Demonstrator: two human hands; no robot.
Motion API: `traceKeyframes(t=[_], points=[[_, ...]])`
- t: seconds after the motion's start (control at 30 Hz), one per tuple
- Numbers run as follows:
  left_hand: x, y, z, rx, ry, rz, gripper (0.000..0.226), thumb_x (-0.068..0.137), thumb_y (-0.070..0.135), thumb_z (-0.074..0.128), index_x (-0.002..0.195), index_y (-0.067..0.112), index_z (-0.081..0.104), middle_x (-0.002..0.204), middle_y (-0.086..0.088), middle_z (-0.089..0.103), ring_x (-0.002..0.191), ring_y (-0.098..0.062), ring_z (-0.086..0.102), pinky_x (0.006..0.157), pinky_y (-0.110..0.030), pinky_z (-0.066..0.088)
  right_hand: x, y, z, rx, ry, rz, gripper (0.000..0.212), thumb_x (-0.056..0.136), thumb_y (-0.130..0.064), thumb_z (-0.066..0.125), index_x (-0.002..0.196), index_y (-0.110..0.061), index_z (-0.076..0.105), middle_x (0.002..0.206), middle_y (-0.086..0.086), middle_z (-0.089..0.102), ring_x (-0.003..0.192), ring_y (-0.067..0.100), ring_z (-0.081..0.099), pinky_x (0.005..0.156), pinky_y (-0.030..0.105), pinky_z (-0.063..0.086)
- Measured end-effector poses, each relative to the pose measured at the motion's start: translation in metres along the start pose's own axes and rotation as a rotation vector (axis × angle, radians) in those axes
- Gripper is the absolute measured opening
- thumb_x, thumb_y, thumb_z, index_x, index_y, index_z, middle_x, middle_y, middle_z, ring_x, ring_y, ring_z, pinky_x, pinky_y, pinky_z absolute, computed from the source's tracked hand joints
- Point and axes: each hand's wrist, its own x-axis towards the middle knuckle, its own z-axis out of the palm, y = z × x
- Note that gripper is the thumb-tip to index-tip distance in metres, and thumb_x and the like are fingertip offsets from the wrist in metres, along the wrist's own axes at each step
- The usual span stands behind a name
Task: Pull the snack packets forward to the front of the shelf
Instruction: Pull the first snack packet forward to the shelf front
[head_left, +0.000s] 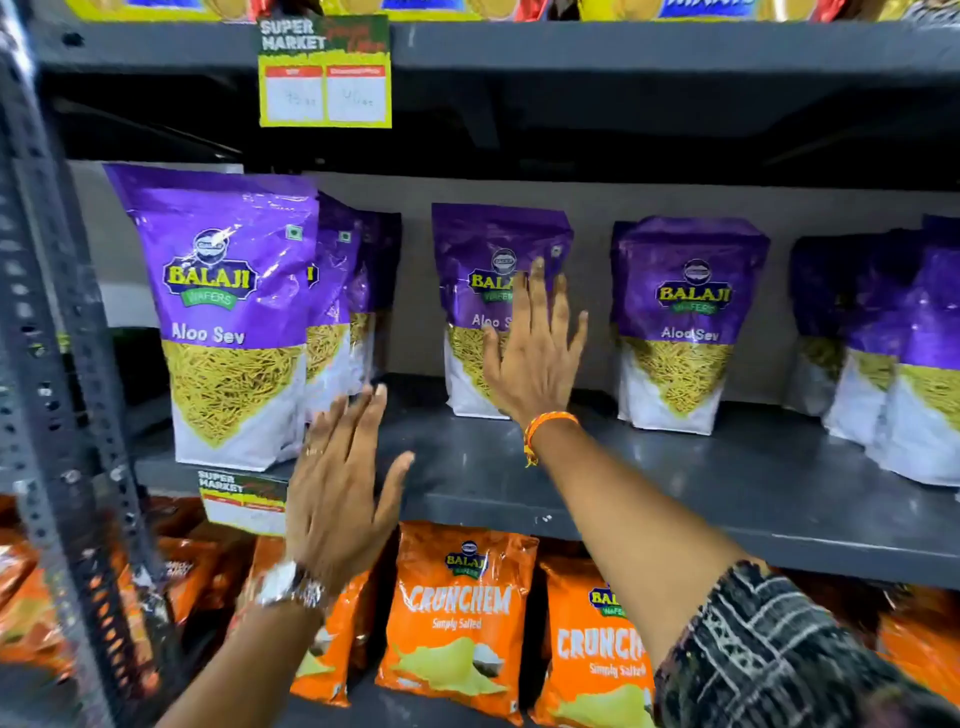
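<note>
Purple Aloo Sev packets stand upright on the grey middle shelf (675, 499). The left packet (228, 312) stands at the shelf's front edge with more packets behind it. The middle packet (493, 270) and the packet right of it (685, 322) stand far back near the wall. My right hand (535, 358) is spread open in front of the middle packet; I cannot tell if it touches. My left hand (337, 488) hovers open over the shelf's front edge, just right of the left packet, holding nothing.
More purple packets (904, 364) stand in a row at the far right. Orange Crunchem packets (457, 618) fill the shelf below. Price tags hang at the upper shelf edge (324, 73) and the middle shelf edge (241, 501). A perforated metal upright (57, 364) stands at left.
</note>
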Motion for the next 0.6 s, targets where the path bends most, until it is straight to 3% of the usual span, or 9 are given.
traceKeyframes(t=[0.13, 0.27, 0.47, 0.6], points=[[-0.032, -0.01, 0.01, 0.003, -0.066, 0.036, 0.064, 0.103, 0.054, 0.034, 0.155, 0.018, 0.045, 0.151, -0.007, 0.056, 0.142, -0.029, 0.047, 0.125, -0.04, 0.022, -0.007, -0.019, 0.03, -0.059, -0.119, -0.009, 0.069, 0.104, -0.056, 0.043, 0.163, -0.027, 0.023, 0.175, -0.001, 0.009, 0.159, 0.034, 0.009, 0.112, 0.079, 0.026], [-0.031, -0.024, 0.014, 0.02, -0.044, 0.123, 0.055, 0.102, 0.054, 0.037, 0.142, 0.024, 0.059, 0.14, 0.002, 0.062, 0.125, -0.027, 0.059, 0.109, -0.043, 0.037, -0.005, -0.02, 0.054, -0.138, -0.206, 0.021, 0.079, 0.096, -0.063, 0.047, 0.164, -0.036, 0.016, 0.175, 0.002, 0.007, 0.149, 0.048, 0.02, 0.101, 0.081, 0.039], [-0.033, -0.034, 0.026, 0.095, 0.078, 0.222, 0.059, 0.102, 0.056, 0.034, 0.134, 0.02, 0.068, 0.13, -0.003, 0.068, 0.116, -0.027, 0.056, 0.101, -0.043, 0.037, -0.002, -0.021, 0.072, -0.192, -0.263, 0.025, 0.095, 0.09, -0.069, 0.054, 0.162, -0.041, -0.001, 0.175, 0.005, 0.002, 0.154, 0.047, -0.001, 0.104, 0.076, 0.041], [-0.033, -0.038, 0.035, 0.139, 0.125, 0.232, 0.06, 0.102, 0.057, 0.033, 0.129, 0.018, 0.071, 0.126, -0.006, 0.07, 0.113, -0.028, 0.054, 0.098, -0.045, 0.038, -0.001, -0.022, 0.068, -0.187, -0.251, 0.042, 0.099, 0.084, -0.062, 0.066, 0.161, -0.044, 0.006, 0.174, 0.004, 0.007, 0.155, 0.046, 0.008, 0.094, 0.067, 0.053]])
